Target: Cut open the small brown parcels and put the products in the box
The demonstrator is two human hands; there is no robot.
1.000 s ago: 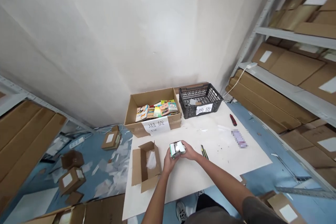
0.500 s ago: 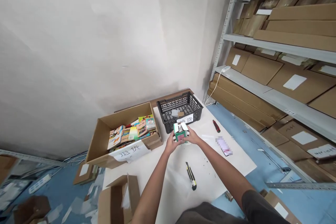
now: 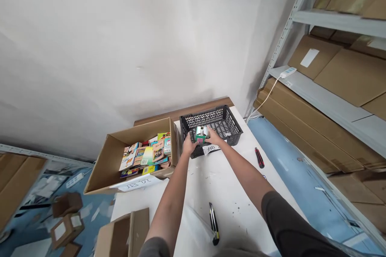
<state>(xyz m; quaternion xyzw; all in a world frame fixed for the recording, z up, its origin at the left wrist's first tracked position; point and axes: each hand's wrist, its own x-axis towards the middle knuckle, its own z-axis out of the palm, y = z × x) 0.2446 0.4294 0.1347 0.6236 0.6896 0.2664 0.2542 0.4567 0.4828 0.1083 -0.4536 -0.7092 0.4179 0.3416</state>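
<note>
A small green and white carton (image 3: 201,135) with its top flaps raised is held between both of my hands. My left hand (image 3: 189,144) closes on its left side, and my right hand (image 3: 213,136) grips the right side. Both hands are over the front part of a black plastic basket (image 3: 232,126), whose front wall carries a white paper sign (image 3: 211,148) with handwriting. I cannot tell whether the carton touches the basket.
A cardboard box (image 3: 102,160) of small colourful packages stands left of the basket. A yellow-black utility knife (image 3: 214,225) and a red-black cutter (image 3: 259,158) lie on the white table (image 3: 229,180). An open carton (image 3: 120,235) sits front left. Shelving (image 3: 331,96) with boxes rises right.
Both hands have carried the green carton forward from in front of the basket to over it. My view has shifted too, and the phone-like object on the table is mostly hidden by my right arm.
</note>
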